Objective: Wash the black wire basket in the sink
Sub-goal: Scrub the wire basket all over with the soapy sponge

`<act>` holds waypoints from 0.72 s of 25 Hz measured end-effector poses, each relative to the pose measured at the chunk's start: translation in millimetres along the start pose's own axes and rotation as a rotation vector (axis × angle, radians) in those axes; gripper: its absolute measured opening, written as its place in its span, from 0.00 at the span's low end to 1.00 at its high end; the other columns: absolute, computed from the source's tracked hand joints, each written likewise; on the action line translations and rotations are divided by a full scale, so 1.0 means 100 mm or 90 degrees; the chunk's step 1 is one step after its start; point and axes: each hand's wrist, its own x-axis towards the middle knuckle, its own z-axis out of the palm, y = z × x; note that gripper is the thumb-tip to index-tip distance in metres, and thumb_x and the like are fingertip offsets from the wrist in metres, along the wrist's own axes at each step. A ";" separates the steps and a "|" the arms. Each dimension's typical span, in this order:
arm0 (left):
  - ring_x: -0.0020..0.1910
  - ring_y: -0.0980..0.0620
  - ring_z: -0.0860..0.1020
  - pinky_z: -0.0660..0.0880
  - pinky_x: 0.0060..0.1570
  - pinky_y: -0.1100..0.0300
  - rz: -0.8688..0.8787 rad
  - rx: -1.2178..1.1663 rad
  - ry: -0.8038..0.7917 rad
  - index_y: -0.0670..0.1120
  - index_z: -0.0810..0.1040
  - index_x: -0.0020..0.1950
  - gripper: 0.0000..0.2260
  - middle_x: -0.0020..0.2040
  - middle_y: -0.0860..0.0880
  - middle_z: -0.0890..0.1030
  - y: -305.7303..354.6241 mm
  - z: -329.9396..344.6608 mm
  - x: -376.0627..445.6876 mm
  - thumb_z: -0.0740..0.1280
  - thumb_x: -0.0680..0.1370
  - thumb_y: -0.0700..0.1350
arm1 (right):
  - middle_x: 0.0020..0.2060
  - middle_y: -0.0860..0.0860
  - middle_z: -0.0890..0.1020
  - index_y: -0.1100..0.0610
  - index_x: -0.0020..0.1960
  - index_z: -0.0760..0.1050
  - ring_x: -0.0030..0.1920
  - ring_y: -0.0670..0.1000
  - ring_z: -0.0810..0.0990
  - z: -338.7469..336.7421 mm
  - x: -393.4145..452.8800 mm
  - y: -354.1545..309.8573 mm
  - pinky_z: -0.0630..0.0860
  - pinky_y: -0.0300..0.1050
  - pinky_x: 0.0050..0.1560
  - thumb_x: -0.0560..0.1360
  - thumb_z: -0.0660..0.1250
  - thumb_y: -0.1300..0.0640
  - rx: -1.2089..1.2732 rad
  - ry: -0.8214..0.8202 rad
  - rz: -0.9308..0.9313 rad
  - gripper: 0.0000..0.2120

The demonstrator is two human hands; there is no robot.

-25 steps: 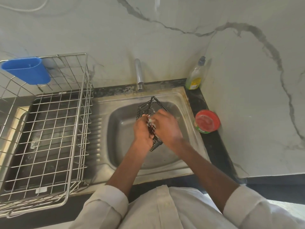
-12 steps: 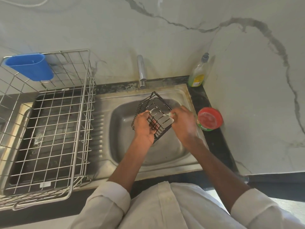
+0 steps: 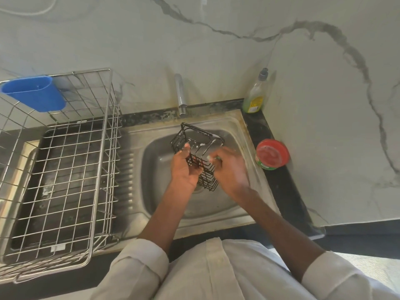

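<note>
The right hand (image 3: 230,169), blurred, has slid from the upper rim of the black wire basket (image 3: 198,154) down to its lower right side, fingers curled round something small and pale that cannot be made out. The left hand (image 3: 184,169) still grips the basket's left side. The basket hangs tilted between both hands above the stainless steel sink (image 3: 242,135).

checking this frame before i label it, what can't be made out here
Head view only:
- Right hand: motion-blurred; whatever it holds against the black wire basket is a small pale smear.
- Sink drain: mostly covered by basket and left hand.
- Tap: no running water can be made out.
- Bottle label: too small.
- Dish rack: cut off at left edge.
</note>
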 end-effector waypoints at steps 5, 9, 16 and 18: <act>0.51 0.44 0.77 0.77 0.62 0.43 -0.014 0.012 0.003 0.43 0.79 0.56 0.08 0.52 0.45 0.79 -0.06 -0.01 -0.02 0.75 0.79 0.41 | 0.45 0.50 0.85 0.56 0.47 0.83 0.41 0.49 0.81 -0.13 0.18 0.15 0.79 0.47 0.43 0.76 0.72 0.68 0.028 0.083 0.093 0.08; 0.51 0.44 0.77 0.76 0.64 0.44 -0.009 -0.004 -0.015 0.45 0.79 0.52 0.10 0.50 0.45 0.79 -0.03 0.00 -0.01 0.76 0.79 0.49 | 0.45 0.49 0.86 0.55 0.47 0.85 0.38 0.43 0.79 -0.09 -0.03 0.01 0.81 0.47 0.44 0.75 0.73 0.68 0.032 -0.016 -0.065 0.09; 0.49 0.45 0.85 0.79 0.56 0.49 0.028 0.130 -0.075 0.47 0.83 0.57 0.24 0.52 0.45 0.85 -0.10 0.00 -0.04 0.68 0.79 0.67 | 0.48 0.50 0.84 0.55 0.49 0.85 0.45 0.54 0.84 -0.04 0.11 -0.09 0.82 0.51 0.46 0.76 0.70 0.68 -0.020 -0.041 -0.025 0.10; 0.50 0.46 0.87 0.81 0.55 0.50 0.046 0.182 -0.093 0.46 0.85 0.58 0.26 0.53 0.45 0.88 -0.14 0.00 -0.04 0.66 0.80 0.68 | 0.47 0.51 0.84 0.56 0.49 0.85 0.44 0.56 0.83 -0.08 0.17 -0.09 0.81 0.53 0.44 0.75 0.70 0.68 -0.042 -0.018 -0.038 0.10</act>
